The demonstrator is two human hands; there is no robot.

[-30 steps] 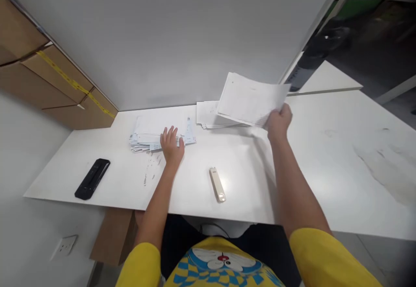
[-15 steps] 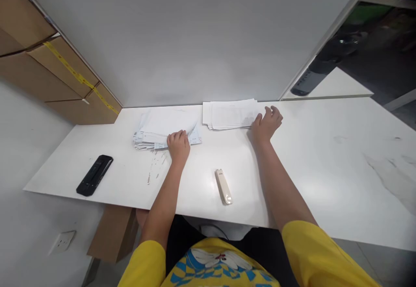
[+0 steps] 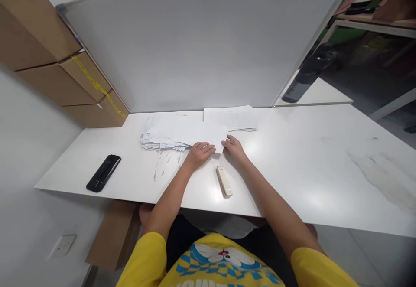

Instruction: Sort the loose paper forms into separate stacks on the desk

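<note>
at the far left, brown cardboard boxes (image 3: 94, 105) crossed by yellow tape stand against the big pale grey panel (image 3: 201, 40). a black, flat, oblong object (image 3: 103, 173) lies before them on the glossy white table (image 3: 308, 161). to its right spreads an untidy heap of white and pale-blue printed papers (image 3: 149, 143).

from the top of that heap a plain white paper sheet (image 3: 208, 133) reaches rightward, its right part in front of the second pile. the left hand (image 3: 200, 153) lies on its near edge, fingers curled over the paper; whether the thumb grips from beneath i cannot tell. the slim cream-coloured tool (image 3: 224, 182), perhaps a stapler, lies nearer the body, touched by neither hand. the right hand (image 3: 234, 149) pinches the sheet's right edge near its front corner.

behind, against the panel, sits a second, neater pile of white paper (image 3: 234, 115); a dark bottle with a pale label (image 3: 300, 79) is farther right.

the step in hand looks like taking hold of and squaring the sheet. the next move seems to call for a firm right pinch and a light left hand, so the papers beneath don't drag along.
</note>
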